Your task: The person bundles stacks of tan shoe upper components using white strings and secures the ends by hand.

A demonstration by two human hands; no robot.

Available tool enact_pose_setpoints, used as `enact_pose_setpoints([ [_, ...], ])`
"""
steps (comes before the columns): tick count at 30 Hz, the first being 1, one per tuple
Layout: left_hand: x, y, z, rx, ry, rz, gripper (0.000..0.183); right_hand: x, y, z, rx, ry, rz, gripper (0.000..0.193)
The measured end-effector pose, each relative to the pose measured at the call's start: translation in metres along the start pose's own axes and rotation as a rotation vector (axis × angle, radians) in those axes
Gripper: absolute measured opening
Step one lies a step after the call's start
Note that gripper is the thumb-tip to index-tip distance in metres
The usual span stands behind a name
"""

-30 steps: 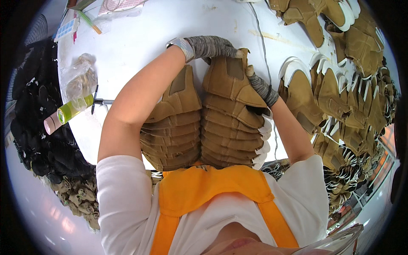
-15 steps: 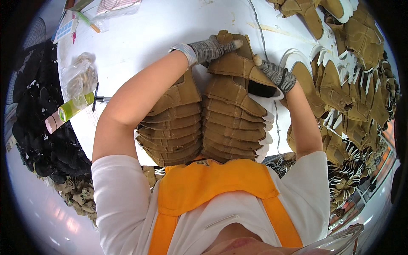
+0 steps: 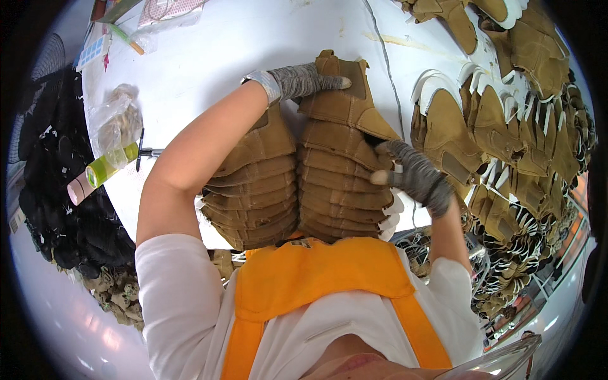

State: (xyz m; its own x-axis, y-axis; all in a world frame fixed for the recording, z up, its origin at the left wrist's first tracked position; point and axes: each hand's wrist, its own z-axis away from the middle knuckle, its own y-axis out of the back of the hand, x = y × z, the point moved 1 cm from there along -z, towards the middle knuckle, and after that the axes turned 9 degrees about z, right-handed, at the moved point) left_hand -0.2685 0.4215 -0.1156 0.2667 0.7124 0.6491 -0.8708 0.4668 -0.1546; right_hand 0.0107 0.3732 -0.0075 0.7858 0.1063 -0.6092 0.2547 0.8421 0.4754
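Two side-by-side stacks of brown suede-like shoe uppers lie in front of me, the left stack [image 3: 253, 183] and the right stack [image 3: 342, 183]. On top of the right stack rests a shoe upper [image 3: 342, 104] with a darker panel. My left hand [image 3: 310, 81], in a grey knit glove with bare fingertips, is closed on its far left edge, thumb on top; the other fingers are hidden. My right hand [image 3: 411, 174], gloved likewise, is at the right edge of that stack, just below the top upper's tip. Its thumb and forefinger are apart. White edges poke out below it.
Many more brown uppers with white pieces [image 3: 443, 126] are piled on the right. Black pieces [image 3: 57, 171] are heaped at the left. A green roll [image 3: 111, 166], a plastic bag [image 3: 119, 120] and a pen [image 3: 140, 151] lie on the white table [image 3: 253, 38]. A cord [image 3: 383, 50] crosses it.
My right hand has moved down toward me from the top upper's right edge, and its fingers have spread. The top upper has settled flatter, hiding its dark opening. My left hand has shifted slightly left.
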Motion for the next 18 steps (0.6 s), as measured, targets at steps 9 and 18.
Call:
enact_pose_setpoints([
  [9, 0.004, -0.004, 0.007, -0.018, -0.096, 0.065, 0.083, 0.012, -0.031, -0.047, -0.059, -0.011, -0.178, 0.094],
  [18, -0.010, -0.019, -0.007, 0.039, -0.256, 0.126, 0.102, 0.013, -0.045, -0.032, 0.050, 0.191, -0.051, 0.107],
])
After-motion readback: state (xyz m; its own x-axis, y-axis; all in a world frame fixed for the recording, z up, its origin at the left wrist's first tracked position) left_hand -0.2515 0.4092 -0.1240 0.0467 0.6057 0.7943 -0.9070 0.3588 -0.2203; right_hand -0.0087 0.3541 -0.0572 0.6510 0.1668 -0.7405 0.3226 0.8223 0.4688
